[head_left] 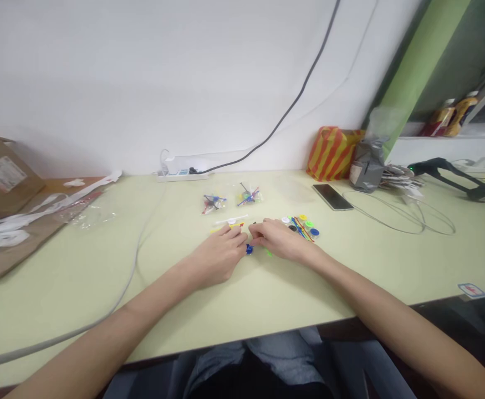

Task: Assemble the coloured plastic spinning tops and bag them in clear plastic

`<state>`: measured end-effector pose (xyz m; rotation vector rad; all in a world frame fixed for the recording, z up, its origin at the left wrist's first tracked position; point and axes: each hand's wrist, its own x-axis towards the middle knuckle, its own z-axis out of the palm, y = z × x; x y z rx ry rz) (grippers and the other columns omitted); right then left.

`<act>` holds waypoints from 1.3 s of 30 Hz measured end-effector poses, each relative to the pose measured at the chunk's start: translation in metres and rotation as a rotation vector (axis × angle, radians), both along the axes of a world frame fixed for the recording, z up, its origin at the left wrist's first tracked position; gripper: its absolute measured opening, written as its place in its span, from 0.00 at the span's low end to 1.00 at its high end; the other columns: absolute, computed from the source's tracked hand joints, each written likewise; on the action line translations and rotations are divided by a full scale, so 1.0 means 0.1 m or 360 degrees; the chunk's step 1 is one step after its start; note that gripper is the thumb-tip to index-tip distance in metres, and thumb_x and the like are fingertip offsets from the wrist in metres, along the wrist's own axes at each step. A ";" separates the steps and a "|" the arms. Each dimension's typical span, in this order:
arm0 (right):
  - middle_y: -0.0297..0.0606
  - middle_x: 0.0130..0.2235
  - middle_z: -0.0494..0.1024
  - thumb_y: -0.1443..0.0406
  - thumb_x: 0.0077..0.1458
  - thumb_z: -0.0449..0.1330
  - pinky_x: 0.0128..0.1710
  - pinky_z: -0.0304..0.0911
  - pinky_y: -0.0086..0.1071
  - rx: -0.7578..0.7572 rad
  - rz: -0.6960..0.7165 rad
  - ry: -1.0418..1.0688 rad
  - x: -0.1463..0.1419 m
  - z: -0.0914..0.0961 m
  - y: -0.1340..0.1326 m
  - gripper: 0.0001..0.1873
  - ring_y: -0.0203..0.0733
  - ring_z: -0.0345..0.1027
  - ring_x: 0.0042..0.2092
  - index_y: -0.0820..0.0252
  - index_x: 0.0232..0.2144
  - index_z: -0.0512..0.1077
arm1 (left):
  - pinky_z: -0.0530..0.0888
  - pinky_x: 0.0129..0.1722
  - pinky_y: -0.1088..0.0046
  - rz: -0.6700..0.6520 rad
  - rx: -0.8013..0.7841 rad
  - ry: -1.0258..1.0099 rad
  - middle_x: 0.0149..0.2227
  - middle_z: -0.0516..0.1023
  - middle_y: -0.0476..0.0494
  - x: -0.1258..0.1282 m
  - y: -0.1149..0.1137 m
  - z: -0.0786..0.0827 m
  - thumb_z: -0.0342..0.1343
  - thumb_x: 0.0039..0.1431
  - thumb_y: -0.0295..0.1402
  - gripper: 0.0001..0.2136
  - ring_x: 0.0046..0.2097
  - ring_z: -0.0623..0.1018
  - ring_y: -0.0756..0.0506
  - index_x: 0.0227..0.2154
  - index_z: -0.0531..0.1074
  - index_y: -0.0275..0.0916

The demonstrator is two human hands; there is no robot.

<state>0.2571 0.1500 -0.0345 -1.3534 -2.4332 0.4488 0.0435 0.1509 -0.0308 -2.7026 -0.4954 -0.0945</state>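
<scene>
My left hand (222, 256) rests low over the table with its fingers bent together. A small blue plastic piece (249, 249) shows at its fingertips, apparently gripped there. Close beside it, my right hand (279, 238) is closed in a pinch; what lies between the fingers is hidden. A bright green piece (269, 252) peeks out below the right hand. White and yellow sticks (230, 223) lie just beyond the left hand. Thin coloured sticks (301, 229) and round pieces, among them a blue disc (314, 232), lie right of my right hand.
Two clear bags of coloured sticks (213, 203) lie farther back. A power strip (182, 176) stands by the wall. To the right are a phone (332, 197), a striped bag (334, 153) and a black frame-like device (458, 177). A grey cable (132, 271) crosses the left side.
</scene>
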 end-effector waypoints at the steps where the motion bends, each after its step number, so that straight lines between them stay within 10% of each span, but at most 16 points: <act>1: 0.30 0.25 0.68 0.68 0.63 0.58 0.32 0.44 0.29 0.0041 0.0004 -0.0036 -0.01 0.01 -0.01 0.14 0.36 0.58 0.33 0.60 0.25 0.61 | 0.65 0.48 0.58 0.0008 0.0043 0.0017 0.38 0.73 0.38 0.02 -0.01 -0.01 0.54 0.61 0.25 0.04 0.47 0.69 0.36 0.34 0.73 0.36; 11: 0.41 0.32 0.75 0.74 0.64 0.54 0.38 0.47 0.34 0.0229 -0.0087 -0.0544 -0.17 0.13 -0.10 0.08 0.46 0.64 0.40 0.61 0.37 0.72 | 0.66 0.50 0.57 0.0137 0.0083 -0.0049 0.46 0.75 0.30 0.10 0.00 -0.15 0.53 0.63 0.24 0.11 0.54 0.70 0.33 0.46 0.74 0.30; 23: 0.41 0.35 0.72 0.66 0.69 0.53 0.42 0.51 0.35 0.0372 0.0300 -0.0146 -0.05 0.11 -0.12 0.13 0.43 0.59 0.41 0.62 0.32 0.71 | 0.67 0.49 0.58 0.0008 -0.0436 -0.0289 0.32 0.74 0.43 -0.02 0.05 0.02 0.44 0.72 0.29 0.14 0.39 0.71 0.41 0.34 0.74 0.36; 39: 0.42 0.41 0.71 0.66 0.69 0.53 0.45 0.55 0.35 0.0455 0.0144 -0.0098 0.04 0.01 0.00 0.11 0.44 0.61 0.45 0.61 0.43 0.75 | 0.66 0.45 0.62 0.0122 -0.0340 -0.0438 0.42 0.72 0.42 -0.13 0.15 0.05 0.54 0.68 0.31 0.05 0.46 0.69 0.40 0.44 0.70 0.38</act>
